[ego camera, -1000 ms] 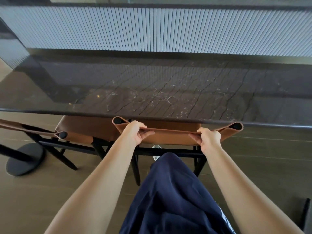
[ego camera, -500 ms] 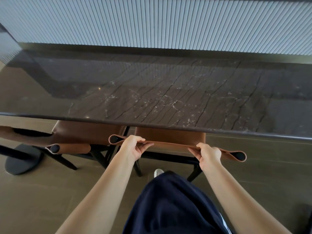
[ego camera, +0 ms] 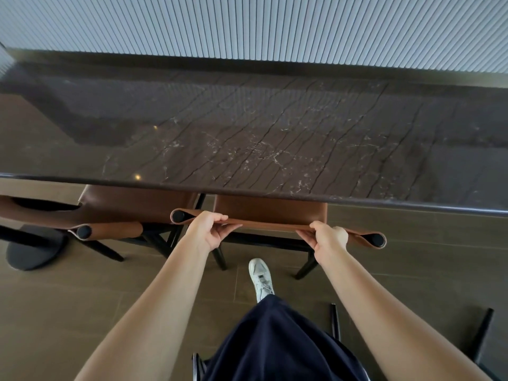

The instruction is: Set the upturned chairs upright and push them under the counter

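A brown leather chair (ego camera: 270,209) with black legs stands upright in front of me, its seat partly under the dark marble counter (ego camera: 261,138). My left hand (ego camera: 210,229) and my right hand (ego camera: 327,237) both grip the top edge of its leather backrest, thumbs on top. A second brown chair (ego camera: 132,204) stands upright to the left, also tucked under the counter edge. Black chair legs (ego camera: 482,336) stick up at the lower right behind me, from another chair whose seat is out of view.
A black round pedestal base (ego camera: 33,251) rests on the brown tile floor at the left. My white shoe (ego camera: 261,279) is planted just behind the chair. A white ribbed wall (ego camera: 275,26) rises beyond the counter.
The chair has slid forward, so more of its seat is under the counter. My hands kept their grip on the backrest, and my foot came into view.
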`<state>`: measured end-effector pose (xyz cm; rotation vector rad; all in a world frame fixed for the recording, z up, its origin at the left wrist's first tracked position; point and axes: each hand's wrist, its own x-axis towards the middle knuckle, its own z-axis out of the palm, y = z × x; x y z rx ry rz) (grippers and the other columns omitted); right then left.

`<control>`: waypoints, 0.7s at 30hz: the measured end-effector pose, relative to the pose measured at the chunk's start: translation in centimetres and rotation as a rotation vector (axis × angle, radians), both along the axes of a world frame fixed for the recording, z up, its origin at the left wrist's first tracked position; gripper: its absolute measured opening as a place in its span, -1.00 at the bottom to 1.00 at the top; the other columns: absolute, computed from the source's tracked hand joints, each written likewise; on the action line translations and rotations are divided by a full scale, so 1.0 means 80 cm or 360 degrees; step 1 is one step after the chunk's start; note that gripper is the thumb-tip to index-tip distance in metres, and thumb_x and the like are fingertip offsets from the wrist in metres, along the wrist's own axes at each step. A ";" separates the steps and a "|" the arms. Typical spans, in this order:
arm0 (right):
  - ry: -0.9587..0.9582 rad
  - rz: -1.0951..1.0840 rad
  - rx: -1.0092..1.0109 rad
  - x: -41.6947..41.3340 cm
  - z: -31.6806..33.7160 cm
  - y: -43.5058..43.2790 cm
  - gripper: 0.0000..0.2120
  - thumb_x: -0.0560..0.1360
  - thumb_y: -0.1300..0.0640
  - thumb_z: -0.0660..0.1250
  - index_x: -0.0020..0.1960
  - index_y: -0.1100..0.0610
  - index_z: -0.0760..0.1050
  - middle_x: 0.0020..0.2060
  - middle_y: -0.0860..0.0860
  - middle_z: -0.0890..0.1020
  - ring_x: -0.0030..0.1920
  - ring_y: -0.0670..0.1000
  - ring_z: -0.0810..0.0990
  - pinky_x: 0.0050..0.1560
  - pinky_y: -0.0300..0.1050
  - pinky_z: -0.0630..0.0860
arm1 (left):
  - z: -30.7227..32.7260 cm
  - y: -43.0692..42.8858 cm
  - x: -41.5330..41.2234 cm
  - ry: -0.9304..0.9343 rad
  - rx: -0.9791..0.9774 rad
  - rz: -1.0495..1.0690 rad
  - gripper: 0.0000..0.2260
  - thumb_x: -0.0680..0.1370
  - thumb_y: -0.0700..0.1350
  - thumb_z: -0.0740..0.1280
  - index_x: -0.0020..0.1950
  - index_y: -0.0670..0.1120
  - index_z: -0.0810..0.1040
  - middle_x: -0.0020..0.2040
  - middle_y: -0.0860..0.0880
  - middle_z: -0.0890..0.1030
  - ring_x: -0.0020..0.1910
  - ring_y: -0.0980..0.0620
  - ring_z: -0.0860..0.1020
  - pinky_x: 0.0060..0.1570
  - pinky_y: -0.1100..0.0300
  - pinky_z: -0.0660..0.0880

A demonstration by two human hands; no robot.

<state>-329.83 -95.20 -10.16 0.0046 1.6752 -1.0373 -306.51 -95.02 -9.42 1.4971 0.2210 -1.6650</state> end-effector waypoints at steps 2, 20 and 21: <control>0.0002 0.0003 0.0002 0.000 0.002 -0.001 -0.77 0.50 0.47 0.27 -0.19 0.21 0.33 -0.16 0.16 0.53 -0.37 0.11 0.64 -0.17 -0.01 0.67 | 0.003 0.001 0.000 0.0003 0.0004 -0.0029 -0.84 0.56 -0.42 0.20 0.11 -0.28 0.46 0.24 -0.31 0.51 0.09 -0.32 0.59 -0.29 -0.05 0.62; -0.0110 0.0189 0.0034 -0.024 0.004 0.026 -0.85 0.50 0.49 0.25 -0.11 0.27 0.42 -0.15 0.18 0.55 -0.26 0.15 0.65 -0.32 -0.03 0.64 | 0.010 0.049 -0.026 -0.0081 0.0032 0.0060 -0.85 0.57 -0.43 0.17 0.04 -0.25 0.45 0.22 -0.30 0.52 0.14 -0.32 0.57 -0.05 -0.13 0.57; -0.0103 0.0214 0.0040 -0.026 0.003 0.028 -0.85 0.50 0.48 0.26 -0.10 0.27 0.42 -0.13 0.17 0.55 -0.26 0.15 0.65 -0.30 -0.02 0.65 | 0.009 0.055 -0.027 -0.0075 0.0031 0.0084 -0.85 0.56 -0.43 0.18 0.04 -0.25 0.45 0.22 -0.30 0.52 0.13 -0.32 0.57 -0.03 -0.12 0.58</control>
